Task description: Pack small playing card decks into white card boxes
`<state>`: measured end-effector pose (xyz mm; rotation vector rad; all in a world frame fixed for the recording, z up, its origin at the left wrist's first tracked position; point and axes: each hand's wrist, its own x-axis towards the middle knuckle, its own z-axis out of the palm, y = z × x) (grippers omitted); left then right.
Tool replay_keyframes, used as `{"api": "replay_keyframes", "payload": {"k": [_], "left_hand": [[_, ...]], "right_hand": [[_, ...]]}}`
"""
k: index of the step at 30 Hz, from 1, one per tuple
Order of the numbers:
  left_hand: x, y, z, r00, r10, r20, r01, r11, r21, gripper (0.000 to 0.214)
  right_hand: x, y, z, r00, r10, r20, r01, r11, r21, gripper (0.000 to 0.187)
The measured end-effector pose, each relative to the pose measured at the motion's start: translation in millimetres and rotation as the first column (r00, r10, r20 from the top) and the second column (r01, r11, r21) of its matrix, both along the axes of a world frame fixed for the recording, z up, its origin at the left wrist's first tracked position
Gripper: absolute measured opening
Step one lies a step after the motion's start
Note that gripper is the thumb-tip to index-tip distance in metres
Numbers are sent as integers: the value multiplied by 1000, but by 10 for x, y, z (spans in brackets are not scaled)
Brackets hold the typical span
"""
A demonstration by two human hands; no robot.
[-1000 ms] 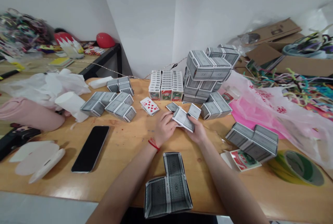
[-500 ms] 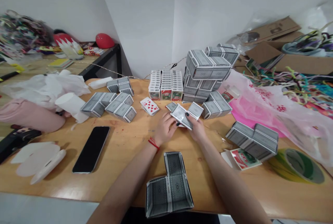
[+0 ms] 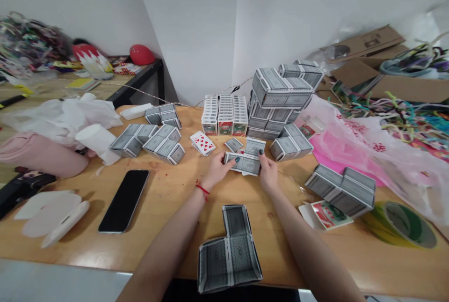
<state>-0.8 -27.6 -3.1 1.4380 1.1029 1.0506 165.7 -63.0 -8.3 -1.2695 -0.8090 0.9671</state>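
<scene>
Between my hands is a small L-shaped assembly of grey-backed playing cards [image 3: 247, 164], just above the table. My left hand [image 3: 218, 169] pinches its left end, thumb on top. My right hand [image 3: 268, 169] grips the right end, with its thumb at the edge. A single face-down card [image 3: 234, 144] lies behind it. Left of that, a small stack of playing cards [image 3: 202, 143] rests with a red hearts card on top. Close to my body stands an open L-shaped box made of cards [image 3: 229, 250], its hollow inside facing up.
Rows of card packs [image 3: 225, 114] and a tall pile of card-made blocks [image 3: 280, 89] stand at the back. More card blocks [image 3: 163, 144] sit left, beyond a phone [image 3: 124, 201]. At right are another card block [image 3: 342, 188], an opened card box [image 3: 331, 214] and yellow tape [image 3: 403, 222].
The card assembly has turned from a slant to nearly level across. My hands have moved apart to its two ends, the left one leftward.
</scene>
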Motion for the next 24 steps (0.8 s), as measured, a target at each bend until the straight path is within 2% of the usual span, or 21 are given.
{"api": "replay_keyframes", "payload": {"k": [3, 5, 6, 10, 13, 15, 17, 20, 24], "left_hand": [[-22, 59, -31, 989, 71, 131, -63, 996, -59, 19], [-28, 97, -53, 961, 106, 256, -71, 987, -144, 24], [-29, 111, -59, 942, 121, 314, -63, 980, -188, 28], [-30, 124, -30, 884, 144, 445, 4, 949, -315, 41], [-34, 105, 16, 872, 139, 469, 39, 936, -350, 42], [-42, 96, 33, 864, 151, 481, 37, 932, -359, 40], [-58, 97, 37, 854, 158, 496, 48, 925, -377, 38], [-99, 110, 33, 844, 147, 515, 91, 909, -407, 37], [-151, 119, 39, 834, 155, 529, 102, 900, -423, 35]], "right_hand": [[49, 42, -23, 995, -96, -16, 96, 995, 13, 31], [67, 64, -33, 991, -132, -28, 133, 990, 48, 22], [70, 71, -34, 990, -138, -39, 140, 988, 71, 23], [61, 69, -17, 987, -128, -97, 140, 981, 132, 46], [52, 60, -6, 981, -139, -133, 159, 976, 152, 65], [54, 65, -18, 977, -136, -164, 159, 978, 138, 69], [62, 82, -42, 973, -113, -201, 135, 986, 100, 59], [84, 107, -62, 951, -71, -302, 90, 995, 49, 34], [122, 95, 6, 896, -61, -439, 73, 997, 11, 24]]}}
